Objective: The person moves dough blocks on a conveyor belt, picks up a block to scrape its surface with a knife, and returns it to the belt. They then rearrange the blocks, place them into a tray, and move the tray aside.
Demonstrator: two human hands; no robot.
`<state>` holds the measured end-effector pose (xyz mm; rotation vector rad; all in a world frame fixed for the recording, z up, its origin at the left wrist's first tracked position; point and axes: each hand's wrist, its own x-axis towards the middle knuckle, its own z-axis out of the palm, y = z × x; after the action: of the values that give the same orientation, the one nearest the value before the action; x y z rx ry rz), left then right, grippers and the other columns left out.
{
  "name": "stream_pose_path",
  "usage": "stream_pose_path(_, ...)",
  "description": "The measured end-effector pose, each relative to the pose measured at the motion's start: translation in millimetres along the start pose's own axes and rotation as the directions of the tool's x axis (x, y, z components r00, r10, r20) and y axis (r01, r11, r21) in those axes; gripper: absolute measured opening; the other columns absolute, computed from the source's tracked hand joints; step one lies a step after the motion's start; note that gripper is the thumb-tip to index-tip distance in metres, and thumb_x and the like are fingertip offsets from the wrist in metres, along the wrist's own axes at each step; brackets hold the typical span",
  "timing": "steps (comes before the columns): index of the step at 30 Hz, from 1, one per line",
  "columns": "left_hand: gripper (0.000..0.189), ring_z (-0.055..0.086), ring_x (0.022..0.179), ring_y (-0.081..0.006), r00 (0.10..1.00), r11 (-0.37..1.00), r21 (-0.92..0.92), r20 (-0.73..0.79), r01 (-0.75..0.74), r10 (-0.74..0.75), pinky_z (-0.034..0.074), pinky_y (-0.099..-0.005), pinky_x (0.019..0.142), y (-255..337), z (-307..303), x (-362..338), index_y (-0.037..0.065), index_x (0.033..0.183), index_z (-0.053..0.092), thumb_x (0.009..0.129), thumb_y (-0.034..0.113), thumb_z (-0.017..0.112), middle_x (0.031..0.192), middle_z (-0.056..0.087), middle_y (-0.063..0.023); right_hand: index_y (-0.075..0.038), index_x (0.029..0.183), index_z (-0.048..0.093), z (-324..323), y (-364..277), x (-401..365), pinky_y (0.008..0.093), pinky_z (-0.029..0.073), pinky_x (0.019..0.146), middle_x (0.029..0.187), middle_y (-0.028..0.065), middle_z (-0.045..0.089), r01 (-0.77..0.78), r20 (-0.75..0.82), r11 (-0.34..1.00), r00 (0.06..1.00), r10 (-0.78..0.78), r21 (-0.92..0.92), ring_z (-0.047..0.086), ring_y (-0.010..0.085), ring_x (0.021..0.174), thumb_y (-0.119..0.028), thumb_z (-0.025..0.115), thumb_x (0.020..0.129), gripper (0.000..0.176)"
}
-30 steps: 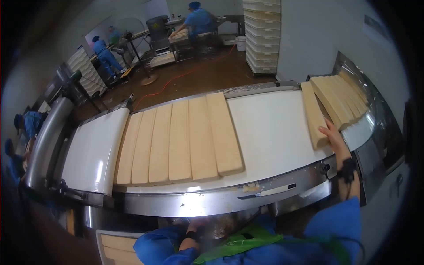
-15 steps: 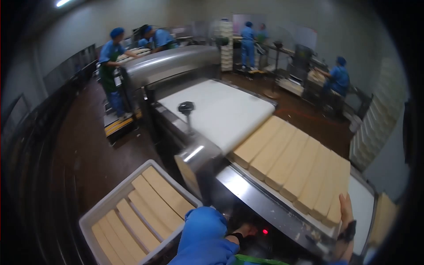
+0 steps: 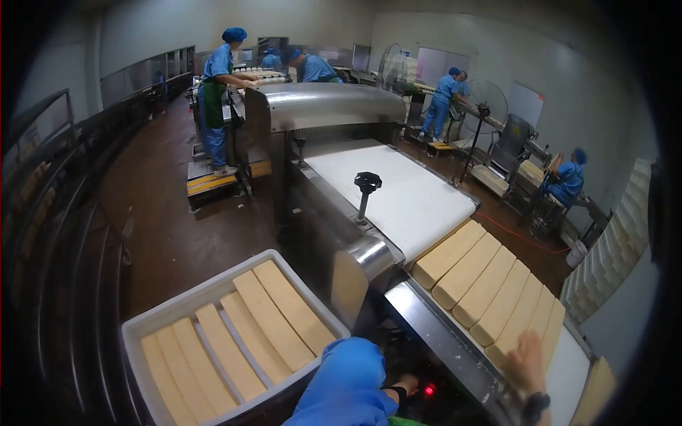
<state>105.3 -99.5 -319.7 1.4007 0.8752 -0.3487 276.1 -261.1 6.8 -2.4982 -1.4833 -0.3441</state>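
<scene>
A row of long, pale-yellow blocks [image 3: 477, 290] lies side by side on the white belt, their far end meeting the belt's raised part. My right hand [image 3: 527, 361], slightly blurred, rests with extended fingers against the blocks nearest me. It wears a dark band at the wrist. My left hand [image 3: 406, 385] is low in the dark beside the machine, close to a red light [image 3: 429, 390]; its fingers are too dim to read. By my blue left sleeve [image 3: 348, 380] stands a white crate [image 3: 131, 328] with several more such blocks laid in it.
A steel-hooded machine [image 3: 334, 106] with a white belt [image 3: 387, 192] and a black knob [image 3: 367, 182] stands ahead. Co-workers in blue stand at the left [image 3: 217, 99], back and right [image 3: 565, 177]. Dark racks [image 3: 64, 284] line the left; white stacked trays [image 3: 611, 234] stand right.
The view has shifted, so the machine and crate sit differently in frame. My right hand has moved from the row's near end onto the nearer blocks. The right co-worker's hands have risen.
</scene>
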Motion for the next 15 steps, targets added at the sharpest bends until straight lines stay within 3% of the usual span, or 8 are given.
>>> stream_pose_path(1, 0.023, 0.068, 0.076, -0.0265, 1.0, 0.991, 0.13, -0.006, -0.026, 0.027, 0.052, -0.0384, 0.06, 8, -3, -12, 0.005, 0.084, 0.069, 0.085, 0.023, 0.054, 0.084, 0.068, -0.0138, -0.004, 0.13, 0.044, -9, -31, 10, 0.0508, 0.029, 0.102, 0.129, 0.0266, 0.043, 0.055, 0.092, 0.981, 0.993, -0.074, 0.185, 0.038, 0.044, 0.121, -0.024, 0.069, 0.071, 0.067)
stream_pose_path(4, 0.021, 0.067, 0.076, -0.032, 0.927, 0.823, 0.528, -0.163, -0.208, 0.339, 0.052, -0.0456, 0.065, -21, 30, 75, 0.005, 0.088, 0.071, 0.081, 0.02, 0.057, 0.086, 0.069, -0.0152, -0.006, 0.128, 0.046, 4, -73, 24, 0.0522, 0.028, 0.101, 0.128, 0.0244, 0.044, 0.146, -0.007, 0.989, 0.989, -0.146, -0.015, 0.038, 0.0415, 0.12, -0.025, 0.07, 0.068, 0.068)
stream_pose_path(7, 0.021, 0.067, 0.08, -0.033, 0.923, 0.765, 0.589, -0.079, -0.261, 0.376, 0.052, -0.0469, 0.068, 20, 20, 4, 0.003, 0.088, 0.071, 0.078, 0.018, 0.061, 0.091, 0.068, -0.0173, -0.007, 0.128, 0.046, 17, -65, 30, 0.0518, 0.028, 0.101, 0.128, 0.0216, 0.045, 0.177, -0.066, 0.975, 0.98, -0.187, -0.136, 0.038, 0.0387, 0.12, -0.027, 0.071, 0.068, 0.068)
stream_pose_path(9, 0.02, 0.067, 0.079, -0.0329, 0.919, 0.676, 0.64, 0.137, -0.367, 0.369, 0.052, -0.0438, 0.069, 55, 18, -41, 0.001, 0.087, 0.07, 0.077, 0.017, 0.061, 0.086, 0.068, -0.0177, -0.007, 0.128, 0.046, 10, -75, 29, 0.0522, 0.028, 0.1, 0.129, 0.0205, 0.044, 0.169, -0.046, 0.976, 0.983, -0.177, -0.136, 0.038, 0.038, 0.121, -0.027, 0.07, 0.069, 0.067)
stream_pose_path(10, 0.028, 0.065, 0.086, -0.0345, 0.87, 0.571, 0.668, 0.27, -0.477, 0.412, 0.05, -0.044, 0.075, 74, 15, -66, 0.0, 0.094, 0.068, 0.077, 0.023, 0.063, 0.093, 0.066, -0.0197, -0.007, 0.128, 0.046, 4, -80, 33, 0.0524, 0.028, 0.1, 0.13, 0.02, 0.044, 0.163, -0.042, 0.977, 0.985, -0.17, -0.135, 0.038, 0.0377, 0.121, -0.026, 0.07, 0.07, 0.066)
stream_pose_path(11, 0.038, 0.062, 0.093, -0.036, 0.804, 0.459, 0.669, 0.406, -0.585, 0.434, 0.048, -0.0443, 0.08, 86, 16, -86, -0.001, 0.1, 0.065, 0.076, 0.029, 0.066, 0.099, 0.065, -0.0217, -0.007, 0.129, 0.045, -2, -84, 33, 0.0528, 0.027, 0.101, 0.131, 0.0198, 0.043, 0.145, -0.018, 0.986, 0.989, -0.147, -0.079, 0.037, 0.0375, 0.122, -0.026, 0.07, 0.071, 0.066)
stream_pose_path(13, 0.036, 0.062, 0.091, -0.0331, 0.636, 0.443, 0.477, 0.69, -0.759, 0.346, 0.048, -0.0417, 0.079, 98, 21, -89, -0.002, 0.1, 0.065, 0.079, 0.027, 0.065, 0.097, 0.066, -0.0194, -0.008, 0.13, 0.044, -13, -86, 32, 0.0537, 0.026, 0.102, 0.133, 0.0194, 0.042, 0.106, 0.033, 0.994, 0.994, -0.107, 0.032, 0.036, 0.037, 0.124, -0.025, 0.069, 0.072, 0.066)
stream_pose_path(15, 0.031, 0.063, 0.09, -0.0287, 0.518, 0.432, 0.36, 0.787, -0.827, 0.336, 0.048, -0.0385, 0.078, 136, -3, -172, -0.002, 0.101, 0.064, 0.081, 0.021, 0.063, 0.095, 0.066, -0.0169, -0.007, 0.131, 0.043, -13, -76, 24, 0.0525, 0.025, 0.104, 0.134, 0.0205, 0.041, 0.044, -0.027, 0.997, 0.999, -0.043, 0.058, 0.035, 0.0373, 0.125, -0.024, 0.068, 0.073, 0.066)
